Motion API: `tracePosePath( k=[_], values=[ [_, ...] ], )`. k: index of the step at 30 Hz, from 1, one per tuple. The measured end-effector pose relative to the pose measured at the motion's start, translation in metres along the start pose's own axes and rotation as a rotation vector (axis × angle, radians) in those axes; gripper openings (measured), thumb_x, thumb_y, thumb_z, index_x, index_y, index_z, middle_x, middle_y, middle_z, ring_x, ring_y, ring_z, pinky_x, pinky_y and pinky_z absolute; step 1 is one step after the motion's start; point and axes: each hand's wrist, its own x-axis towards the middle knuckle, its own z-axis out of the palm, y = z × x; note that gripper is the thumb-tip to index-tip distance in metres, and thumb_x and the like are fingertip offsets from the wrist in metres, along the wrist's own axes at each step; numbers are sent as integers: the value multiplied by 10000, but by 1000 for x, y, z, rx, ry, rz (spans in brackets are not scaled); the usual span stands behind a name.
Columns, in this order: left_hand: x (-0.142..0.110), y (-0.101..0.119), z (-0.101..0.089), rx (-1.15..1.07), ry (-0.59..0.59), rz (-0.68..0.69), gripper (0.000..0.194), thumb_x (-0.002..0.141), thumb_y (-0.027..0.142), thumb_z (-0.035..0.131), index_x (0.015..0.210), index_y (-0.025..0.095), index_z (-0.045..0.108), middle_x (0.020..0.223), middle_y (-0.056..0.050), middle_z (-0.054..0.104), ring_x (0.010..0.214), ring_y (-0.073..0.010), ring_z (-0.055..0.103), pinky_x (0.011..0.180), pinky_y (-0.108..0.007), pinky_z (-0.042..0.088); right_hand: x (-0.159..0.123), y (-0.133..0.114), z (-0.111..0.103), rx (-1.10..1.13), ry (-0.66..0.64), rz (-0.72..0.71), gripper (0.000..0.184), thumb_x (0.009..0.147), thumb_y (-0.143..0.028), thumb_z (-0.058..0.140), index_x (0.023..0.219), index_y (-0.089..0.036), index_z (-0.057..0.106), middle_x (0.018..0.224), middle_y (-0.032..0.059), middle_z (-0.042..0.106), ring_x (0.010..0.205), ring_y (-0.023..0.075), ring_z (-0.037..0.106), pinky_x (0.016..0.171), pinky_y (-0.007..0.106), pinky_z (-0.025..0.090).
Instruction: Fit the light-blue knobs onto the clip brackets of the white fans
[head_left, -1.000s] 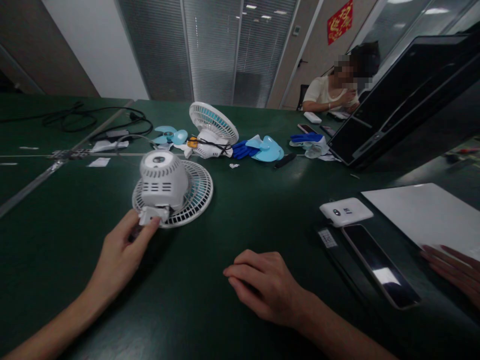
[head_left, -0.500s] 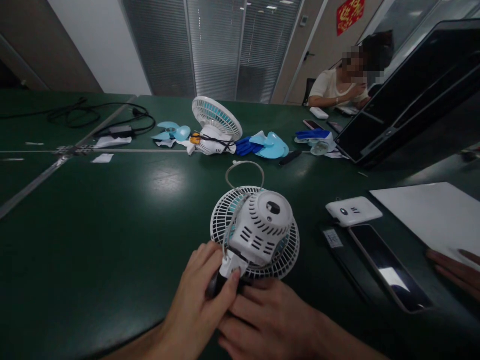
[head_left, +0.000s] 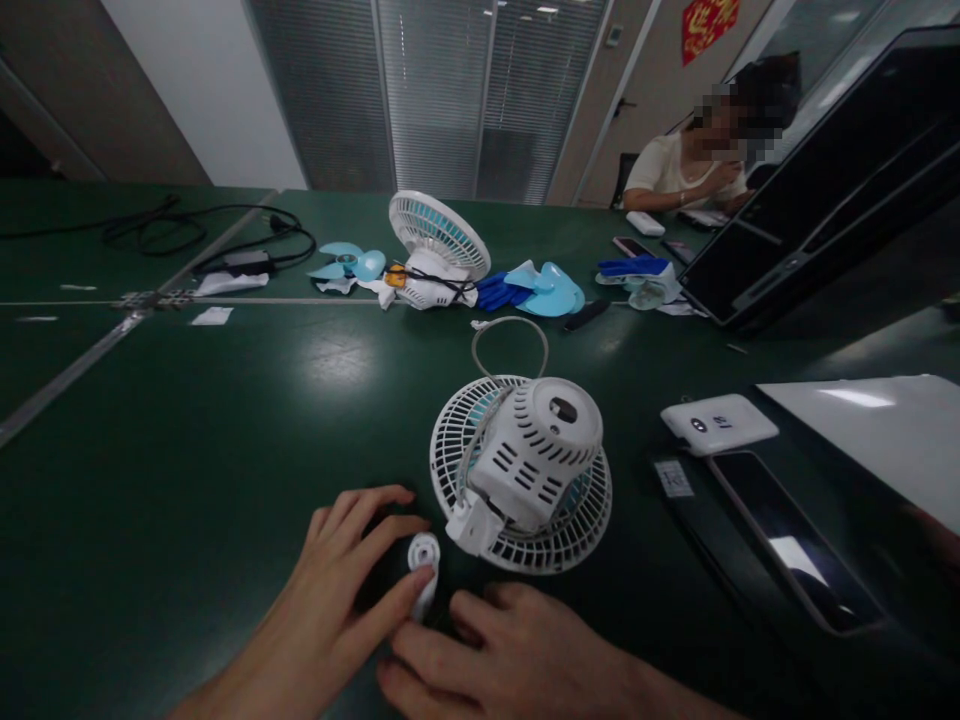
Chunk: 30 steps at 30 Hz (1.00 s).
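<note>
One small white part (head_left: 424, 552) sits between your half-open left hand (head_left: 337, 590), thumb touching it, and curled right hand (head_left: 517, 650); whether either grips it, I cannot tell. The fan (head_left: 536, 460) lies grille-down on the bench (head_left: 187, 450) just beyond.

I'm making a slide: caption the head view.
Left hand touching a small white part, right hand close by, near a fan lying grille-down on a table.
</note>
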Motion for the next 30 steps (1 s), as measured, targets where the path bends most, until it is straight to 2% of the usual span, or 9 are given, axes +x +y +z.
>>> tracePosePath(
  k=[5, 9, 12, 15, 18, 20, 23, 26, 30],
  values=[
    [0, 6, -1, -85, -56, -14, 192, 937, 429, 643, 1088, 336, 716, 1315, -51, 644, 1224, -341, 543, 985, -495, 424, -5, 3, 1, 41, 12, -35, 175, 974, -223, 598, 1115, -278, 686, 1222, -87, 671, 719, 118, 522, 441, 279, 301],
    [-1, 9, -3, -315, -39, -108, 210, 938, 410, 649, 1136, 344, 671, 1175, -24, 697, 1128, -284, 614, 952, -423, 483, -7, 4, 3, 81, 41, -40, 103, 964, -217, 608, 1002, -247, 699, 1111, -70, 690, 725, 126, 522, 441, 287, 309],
    [-2, 12, -2, -517, -58, -173, 261, 947, 419, 629, 1198, 348, 634, 1067, -14, 722, 1006, -240, 677, 850, -338, 550, -9, 5, 4, 104, 54, -29, 67, 955, -218, 623, 958, -235, 688, 991, -62, 703, 691, 130, 528, 438, 292, 305],
    [-4, 18, 0, -644, -12, -203, 300, 914, 436, 662, 1197, 341, 631, 1049, -24, 732, 928, -234, 698, 736, -292, 573, -14, 6, 1, 225, 88, 42, 76, 992, -243, 601, 963, -201, 656, 860, -55, 696, 643, 104, 553, 462, 285, 360],
    [-7, 28, 4, -744, -25, -249, 319, 852, 431, 740, 1137, 326, 638, 1004, -21, 722, 830, -214, 686, 659, -273, 554, -23, 9, -9, 425, 235, 85, 198, 1069, -261, 448, 1092, -155, 614, 834, -20, 700, 650, 81, 622, 551, 250, 455],
    [-7, 34, 9, -840, -33, -293, 296, 833, 435, 768, 1058, 307, 626, 892, 6, 688, 762, -179, 643, 622, -245, 508, -29, 11, -15, 444, 427, 89, 221, 1070, -239, 390, 1109, -175, 597, 925, 22, 724, 762, 116, 684, 642, 268, 513],
    [-6, 43, 18, -989, -24, -372, 299, 836, 456, 771, 977, 277, 577, 788, 44, 608, 640, -115, 533, 537, -201, 406, -35, 17, -21, 390, 714, 299, 142, 1017, -179, 444, 1056, -188, 580, 965, 63, 695, 828, 155, 684, 697, 295, 555],
    [-4, 48, 25, -1053, -15, -418, 327, 850, 468, 758, 976, 270, 531, 763, 66, 552, 553, -78, 428, 472, -180, 335, -33, 24, -22, 354, 765, 440, 181, 917, -88, 518, 1054, -199, 558, 973, 68, 663, 842, 170, 666, 702, 305, 562],
    [2, 51, 32, -1074, 10, -408, 320, 879, 458, 735, 1020, 279, 510, 838, 63, 568, 515, -49, 386, 451, -168, 328, -23, 28, -24, 374, 763, 451, 284, 821, -9, 532, 1039, -188, 564, 947, 55, 660, 795, 161, 647, 670, 296, 548]
  ],
)
